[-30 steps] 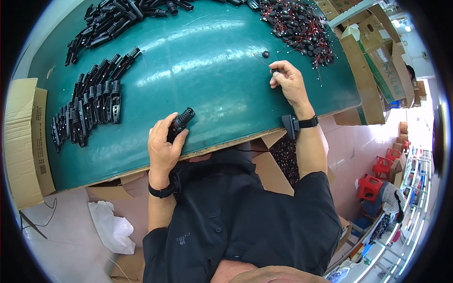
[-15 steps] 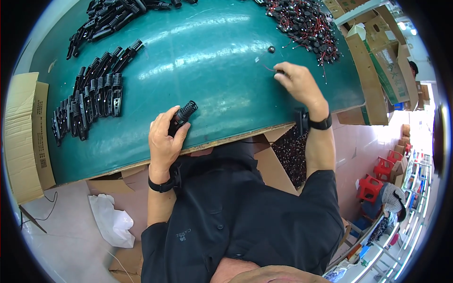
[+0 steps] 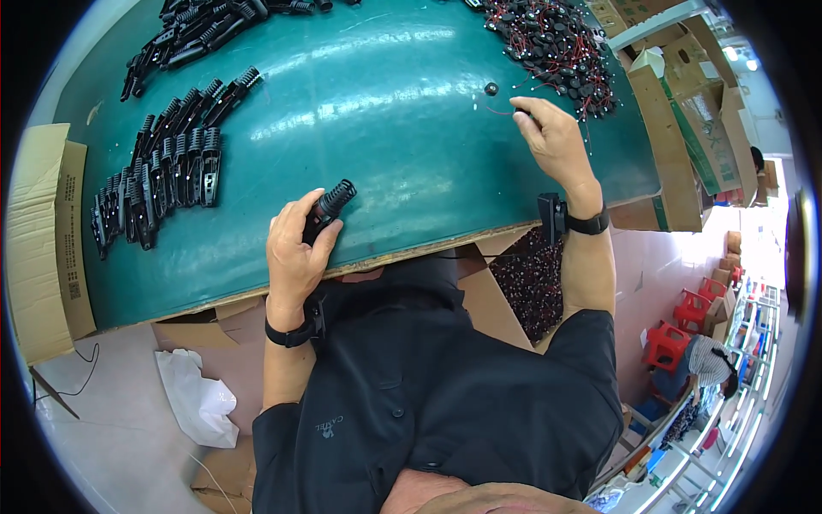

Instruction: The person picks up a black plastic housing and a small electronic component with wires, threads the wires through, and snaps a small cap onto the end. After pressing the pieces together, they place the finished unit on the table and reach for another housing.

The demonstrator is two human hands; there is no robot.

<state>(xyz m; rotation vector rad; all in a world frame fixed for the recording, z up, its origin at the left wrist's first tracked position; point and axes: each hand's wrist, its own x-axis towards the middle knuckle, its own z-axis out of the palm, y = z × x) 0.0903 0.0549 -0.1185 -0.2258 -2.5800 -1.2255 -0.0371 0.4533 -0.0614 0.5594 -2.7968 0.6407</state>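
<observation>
My left hand (image 3: 294, 244) is closed around a black plastic housing with a ribbed, coil-like end (image 3: 336, 198), near the table's front edge. The ribbed end points up and to the right; the lower part is hidden by my fingers. Farther right, over the table, my right hand (image 3: 555, 141) pinches a small dark part with a thin red wire (image 3: 498, 112) trailing leftward. My fingertips mostly cover that part. A single small round black part (image 3: 491, 89) lies just beyond the wire. Several similar black housings (image 3: 175, 171) lie in rows at the left.
A heap of round black parts with red wires (image 3: 565, 60) is at the far right of the green table (image 3: 385, 128). More black housings (image 3: 201, 34) pile up at the far left. Cardboard boxes (image 3: 51, 240) (image 3: 685, 128) stand at both sides. Another person (image 3: 709, 364) sits at the right.
My right hand has shifted a little to the right and away from me, drawing the wired part along. My left hand keeps its hold on the housing, almost unmoved.
</observation>
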